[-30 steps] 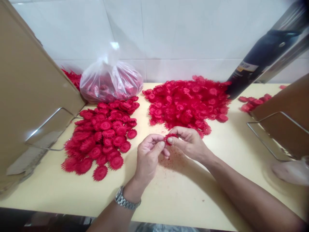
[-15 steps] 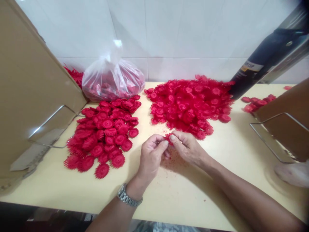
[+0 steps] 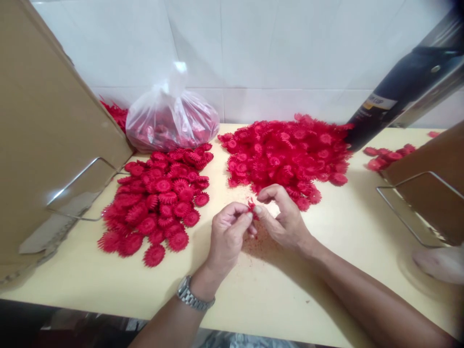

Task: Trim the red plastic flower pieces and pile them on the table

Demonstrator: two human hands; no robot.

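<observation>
Between thumb and fingers, my left hand (image 3: 230, 232) pinches a small red fringed flower piece (image 3: 253, 207); a watch is on that wrist. The thumb of my right hand (image 3: 284, 217) touches the piece from the right, its index finger lifted and apart from the thumb. Behind my hands lies a big heap of red fringed flower pieces (image 3: 282, 154). Another heap of red round flower pieces (image 3: 163, 198), with serrated edges, spreads to the left. Red crumbs are scattered on the table below my fingers.
A knotted clear plastic bag (image 3: 172, 121) of red pieces stands by the tiled wall. Cardboard (image 3: 61, 135) with a wire handle rises at left; more cardboard (image 3: 431, 179) with a wire loop is at right. A dark cylinder (image 3: 395, 92) leans at back right above the yellow table (image 3: 348, 222).
My right index finger has lifted away from the flower piece, opening the right-hand pinch. My left hand keeps its hold in nearly the same place.
</observation>
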